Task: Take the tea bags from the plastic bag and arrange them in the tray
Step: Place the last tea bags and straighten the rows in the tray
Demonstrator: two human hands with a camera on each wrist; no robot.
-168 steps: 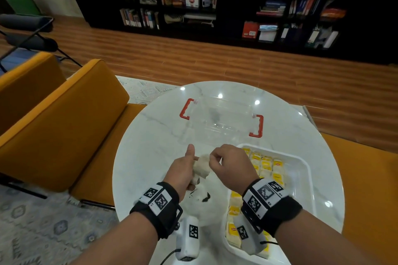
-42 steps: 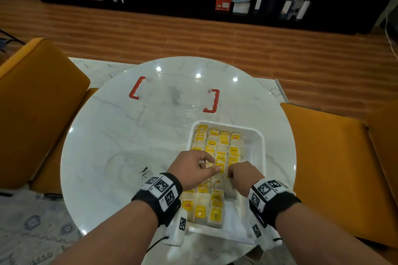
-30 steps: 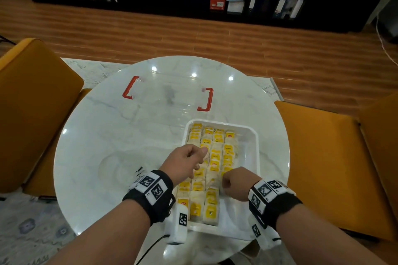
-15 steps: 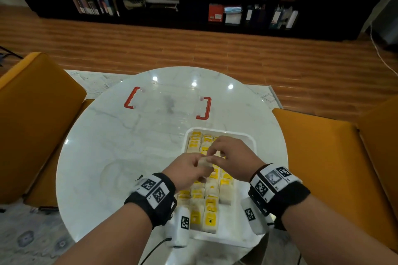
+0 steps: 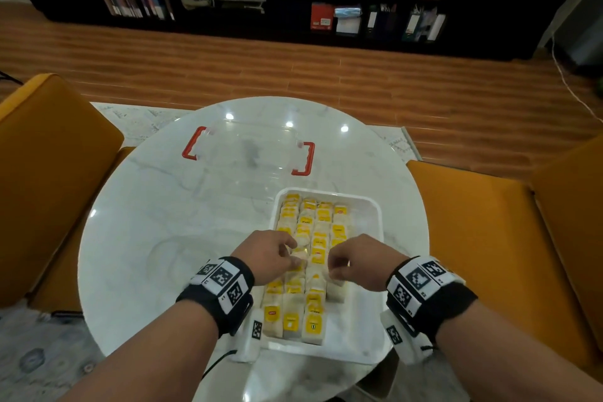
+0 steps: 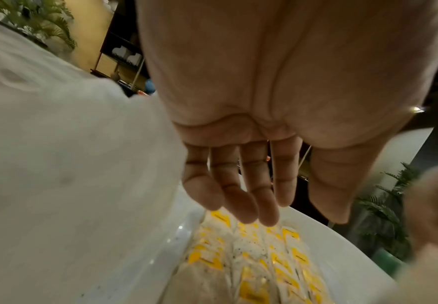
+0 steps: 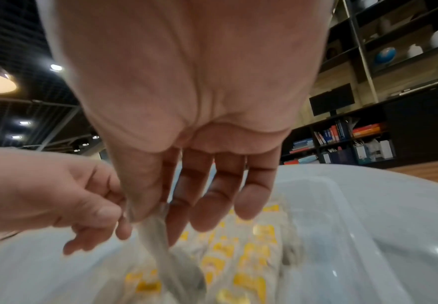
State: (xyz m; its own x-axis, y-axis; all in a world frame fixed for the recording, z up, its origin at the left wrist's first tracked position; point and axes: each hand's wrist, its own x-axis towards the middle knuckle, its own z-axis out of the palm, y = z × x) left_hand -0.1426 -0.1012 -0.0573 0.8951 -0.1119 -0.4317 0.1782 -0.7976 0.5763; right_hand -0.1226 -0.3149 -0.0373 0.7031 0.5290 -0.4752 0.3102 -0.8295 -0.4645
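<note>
round marble table (image 5: 156,238), bookshelves beyond | my right hand (image 5: 355,263) pinches one tea bag (image 7: 160,242) by its edge, keeping it upright for slotting | my left hand (image 5: 264,254) beside it, fingers relaxed, empty | tray (image 5: 368,333) of tea bags under both hands

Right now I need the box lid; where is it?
In the head view, the clear lid with red handles lies flat on the marble table, just beyond the tray's far-left corner.

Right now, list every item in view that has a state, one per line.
tray: on table, rows of tea bags inside, right strip bare
tea bags: packed in rows
left hand: over tray, fingers relaxed
right hand: pinching one tea bag
clear lid: off, flat on table
</note>
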